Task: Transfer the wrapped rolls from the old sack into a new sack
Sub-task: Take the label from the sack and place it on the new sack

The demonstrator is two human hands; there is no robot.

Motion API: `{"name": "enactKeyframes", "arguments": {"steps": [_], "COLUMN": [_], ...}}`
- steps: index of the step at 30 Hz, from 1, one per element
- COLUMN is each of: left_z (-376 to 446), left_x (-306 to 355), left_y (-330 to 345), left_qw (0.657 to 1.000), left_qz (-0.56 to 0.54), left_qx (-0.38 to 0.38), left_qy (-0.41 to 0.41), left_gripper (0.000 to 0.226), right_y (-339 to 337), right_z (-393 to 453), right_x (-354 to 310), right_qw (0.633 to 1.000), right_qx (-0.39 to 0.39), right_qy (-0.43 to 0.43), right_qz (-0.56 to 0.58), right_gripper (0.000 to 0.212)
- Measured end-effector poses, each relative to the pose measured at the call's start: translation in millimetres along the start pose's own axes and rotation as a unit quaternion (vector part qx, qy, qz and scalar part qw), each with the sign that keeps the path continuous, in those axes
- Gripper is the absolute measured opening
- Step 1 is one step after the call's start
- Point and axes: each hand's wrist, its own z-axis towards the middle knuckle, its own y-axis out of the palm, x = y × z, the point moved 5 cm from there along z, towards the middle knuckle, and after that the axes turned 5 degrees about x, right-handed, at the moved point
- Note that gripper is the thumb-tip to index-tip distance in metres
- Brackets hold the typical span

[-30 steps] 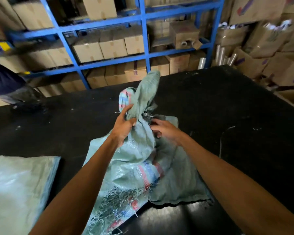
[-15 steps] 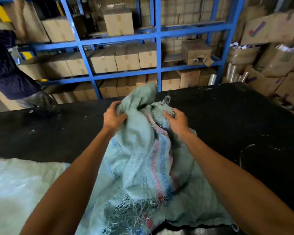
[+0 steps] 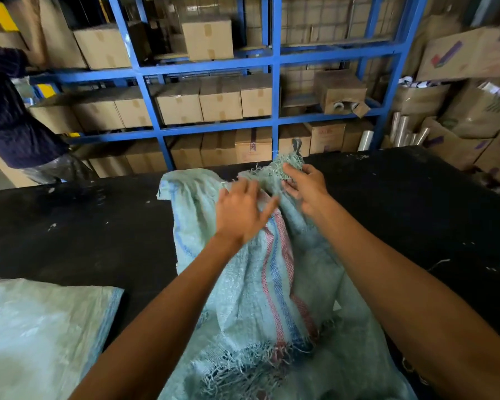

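Blue steel shelving stacked with cardboard boxes fills the background, and a black table occupies the foreground. A second person in a dark sleeve is seen at 9 o'clock beside the shelving.

Compared with half a second earlier, the old sack has been released by the left hand. Previously a bunched fold at the sack's upper edge was clutched by that hand; now the fingers are spread flat and straight, and the palm is laid on the cloth beside the red and blue stripe. The right hand has been shifted toward 12 o'clock, to the frayed mouth of the sack. Its fingers are partly extended against the frayed edge; whether the cloth is pinched cannot be told because of motion blur.

The old sack is spread along the table from 12 o'clock to 6 o'clock, between the two forearms, with a second frayed edge at 6 o'clock. Its upper edge lies under the fingertips of both hands. A pale new sack is laid flat on the table at 8 o'clock, well apart from both hands. No wrapped rolls are visible.
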Motion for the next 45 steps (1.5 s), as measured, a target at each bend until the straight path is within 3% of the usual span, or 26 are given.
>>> {"name": "enactKeyframes", "arguments": {"steps": [2, 3, 4, 6, 7, 9, 12, 14, 16, 17, 19, 20, 22, 24, 25, 26, 28, 29, 31, 34, 36, 40, 41, 43, 45], "left_z": [-10.7, -19.7, -28.8, -35.3, -38.2, -33.3, -17.2, -8.4, -3.9, -2.8, -4.5, -6.1, -11.4, -20.9, -27.1, -34.5, -49.9, -58.5, -67.0, -64.0, -60.9, -65.4, -67.6, -67.5, -66.7], "left_x": [6.1, 2.6, -2.0, -14.0, -25.3, -47.8, -86.4, -99.6, -98.9, -96.0, -88.9, -87.8, -86.4, -82.3, -77.8, -70.9, -54.4, -48.2, -52.3, -67.6, -71.4, -63.1, -61.7, -60.7, -62.9], "left_y": [30.0, 46.9, 58.9, 73.9, 80.9, 82.8, 66.5, 54.1, 44.6, 43.4, 42.0, 43.1, 42.0, 46.4, 51.1, 56.5, 64.3, 67.8, 75.0, 78.8, 82.0, 93.0, 97.5, 101.1, 100.5], "left_qw": [0.980, 0.959, 0.945, 0.938, 0.928, 0.868, 0.801, 0.789, 0.778, 0.762, 0.731, 0.728, 0.745, 0.767, 0.770, 0.766, 0.748, 0.745, 0.764, 0.753, 0.725, 0.728, 0.738, 0.821, 0.899], "left_qz": [0.004, 0.049, 0.080, 0.014, -0.072, -0.282, -0.401, -0.417, -0.434, -0.454, -0.491, -0.494, -0.468, -0.430, -0.421, -0.426, -0.440, -0.428, -0.385, -0.399, -0.427, -0.435, -0.419, -0.292, -0.116], "left_qx": [-0.197, -0.272, -0.312, -0.327, -0.324, -0.264, -0.106, -0.049, -0.037, -0.045, -0.063, -0.065, -0.064, -0.103, -0.137, -0.175, -0.258, -0.272, -0.232, -0.168, -0.177, -0.212, -0.240, -0.306, -0.313], "left_qy": [-0.040, -0.055, -0.058, -0.109, -0.170, -0.311, -0.431, -0.449, -0.452, -0.460, -0.470, -0.471, -0.471, -0.465, -0.460, -0.448, -0.424, -0.433, -0.463, -0.495, -0.511, -0.485, -0.470, -0.384, -0.283], "left_gripper": [0.077, 0.075, 0.062, 0.026, 0.019, 0.026, 0.027, 0.026, 0.024, 0.023, 0.022, 0.023, 0.047, 0.107, 0.125, 0.126, 0.083, 0.055, 0.027, 0.022, 0.027, 0.039, 0.057, 0.088, 0.067], "right_y": [5.9, 7.4, 7.8, 5.7, 2.1, -5.4, -21.5, -23.4, -20.5, -17.9, -11.5, -8.9, -7.1, -10.5, -12.7, -14.3, -16.1, -17.1, -22.0, -41.5, -56.9, -65.6, -65.6, -67.1, -68.7], "right_z": [3.3, 3.3, 3.9, 4.5, 6.3, 7.5, -0.1, -17.2, -37.2, -41.9, -39.2, -33.9, -23.8, -15.8, -13.5, -12.3, -12.0, -13.1, -16.8, -18.5, -17.6, -24.0, -24.1, -24.2, -25.9], "right_x": [-2.2, -2.2, -0.5, 3.8, 8.1, 18.0, 39.6, 58.9, 81.8, 91.0, 101.8, 104.1, 104.7, 97.1, 91.4, 86.4, 83.0, 83.6, 88.0, 92.8, 96.8, 120.0, 124.9, 133.9, 142.6], "right_qw": [0.999, 0.999, 0.999, 0.998, 0.998, 0.997, 0.973, 0.923, 0.861, 0.830, 0.799, 0.795, 0.801, 0.823, 0.831, 0.835, 0.835, 0.841, 0.853, 0.823, 0.800, 0.754, 0.750, 0.742, 0.728], "right_qx": [-0.015, -0.020, -0.025, -0.037, -0.046, -0.070, -0.102, -0.208, -0.331, -0.357, -0.326, -0.287, -0.210, -0.147, -0.121, -0.105, -0.118, -0.143, -0.198, -0.210, -0.191, -0.247, -0.247, -0.246, -0.250], "right_qy": [0.013, 0.017, 0.021, 0.022, 0.021, 0.008, -0.034, -0.032, -0.005, -0.026, -0.113, -0.163, -0.245, -0.261, -0.265, -0.265, -0.252, -0.238, -0.213, -0.237, -0.252, -0.242, -0.244, -0.250, -0.258], "right_qz": [0.026, 0.036, 0.042, 0.048, 0.045, 0.001, -0.204, -0.321, -0.386, -0.427, -0.493, -0.508, -0.504, -0.483, -0.475, -0.470, -0.474, -0.464, -0.433, -0.472, -0.509, -0.558, -0.562, -0.571, -0.584], "right_gripper": [0.025, 0.020, 0.016, 0.016, 0.020, 0.031, 0.053, 0.059, 0.070, 0.075, 0.072, 0.058, 0.026, 0.013, 0.007, 0.007, 0.020, 0.025, 0.027, 0.021, 0.014, 0.025, 0.029, 0.029, 0.025]}}
